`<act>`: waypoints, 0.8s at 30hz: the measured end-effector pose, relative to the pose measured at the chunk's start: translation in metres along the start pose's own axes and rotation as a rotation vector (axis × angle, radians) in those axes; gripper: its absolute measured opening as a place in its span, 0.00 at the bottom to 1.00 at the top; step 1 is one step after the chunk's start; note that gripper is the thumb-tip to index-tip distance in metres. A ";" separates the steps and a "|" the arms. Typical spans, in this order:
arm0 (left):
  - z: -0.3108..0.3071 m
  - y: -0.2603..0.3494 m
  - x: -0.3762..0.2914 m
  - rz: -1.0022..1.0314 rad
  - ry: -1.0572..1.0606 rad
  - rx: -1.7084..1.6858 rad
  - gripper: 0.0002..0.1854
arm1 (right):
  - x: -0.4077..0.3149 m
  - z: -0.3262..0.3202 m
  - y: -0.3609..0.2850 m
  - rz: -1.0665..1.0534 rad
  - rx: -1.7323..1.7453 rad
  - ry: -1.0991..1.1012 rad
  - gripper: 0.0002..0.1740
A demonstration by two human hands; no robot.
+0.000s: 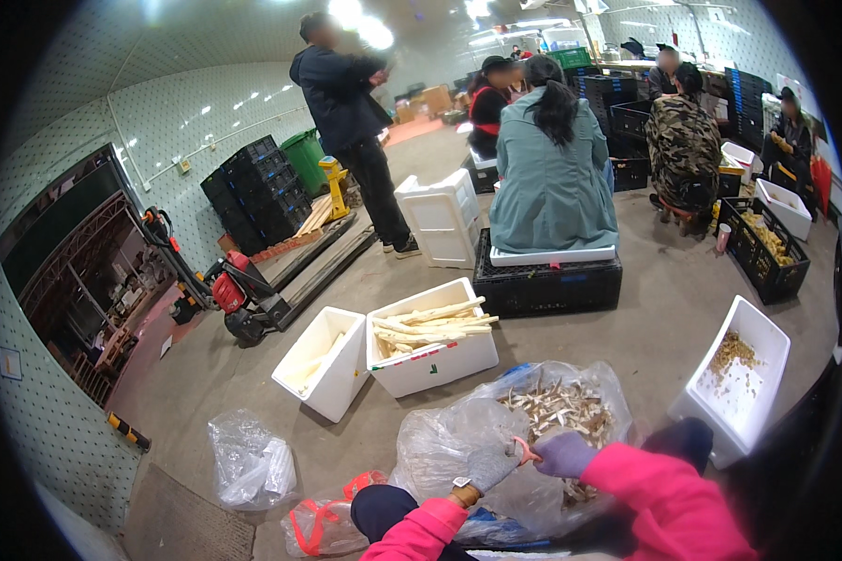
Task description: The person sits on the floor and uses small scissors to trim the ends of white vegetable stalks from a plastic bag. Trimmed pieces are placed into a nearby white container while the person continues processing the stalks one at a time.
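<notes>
My left hand (pixel 492 468), in a grey glove, and my right hand (pixel 563 454), in a purple glove, meet over a large clear plastic bag (pixel 428 438). Between them is a small orange tool (pixel 527 451), perhaps a peeler, with its right end in my right hand. My left fingers curl beside the tool's other end; whether they grip anything is hidden. Thin brown and whitish peelings (pixel 558 410) fill much of the bag, just beyond my hands.
Pale peeled sticks or roots (pixel 421 328) lie in a white foam box (pixel 435 375), beside another foam box (pixel 323 393). A third foam box (pixel 761 393) holds small brown bits at right. Plastic bags (pixel 252 463) lie left. Beyond are a seated person (pixel 554 168), a standing person (pixel 344 105) and a pallet jack (pixel 252 298).
</notes>
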State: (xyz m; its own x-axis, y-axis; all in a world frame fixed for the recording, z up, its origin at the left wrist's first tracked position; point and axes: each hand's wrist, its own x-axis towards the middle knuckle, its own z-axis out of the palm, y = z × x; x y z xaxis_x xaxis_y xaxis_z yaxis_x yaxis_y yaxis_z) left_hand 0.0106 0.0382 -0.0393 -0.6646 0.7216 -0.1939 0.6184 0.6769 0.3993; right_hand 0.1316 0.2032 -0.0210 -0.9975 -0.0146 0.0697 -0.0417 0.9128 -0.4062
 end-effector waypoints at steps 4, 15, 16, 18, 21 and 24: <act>-0.002 0.000 -0.001 0.002 -0.012 0.000 0.25 | 0.000 -0.002 -0.001 0.016 -0.009 -0.011 0.10; -0.019 0.010 -0.012 0.032 -0.100 0.004 0.20 | 0.000 -0.004 -0.003 -0.006 -0.071 0.000 0.10; -0.019 0.010 -0.012 0.041 -0.090 0.003 0.19 | 0.000 -0.004 -0.003 0.003 -0.081 -0.008 0.10; -0.018 0.010 -0.012 0.055 -0.075 0.004 0.19 | 0.000 -0.003 -0.002 -0.018 -0.070 0.020 0.10; -0.016 0.008 -0.011 0.070 -0.062 0.014 0.19 | 0.000 -0.003 -0.002 -0.022 -0.053 0.039 0.09; -0.014 0.008 -0.011 0.079 -0.057 0.039 0.18 | -0.001 -0.001 -0.001 -0.020 -0.044 0.047 0.09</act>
State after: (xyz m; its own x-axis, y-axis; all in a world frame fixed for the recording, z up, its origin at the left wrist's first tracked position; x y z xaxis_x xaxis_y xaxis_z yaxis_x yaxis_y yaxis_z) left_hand 0.0170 0.0336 -0.0214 -0.5891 0.7792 -0.2140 0.6843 0.6219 0.3808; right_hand 0.1323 0.2024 -0.0194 -0.9926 -0.0151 0.1204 -0.0582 0.9297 -0.3638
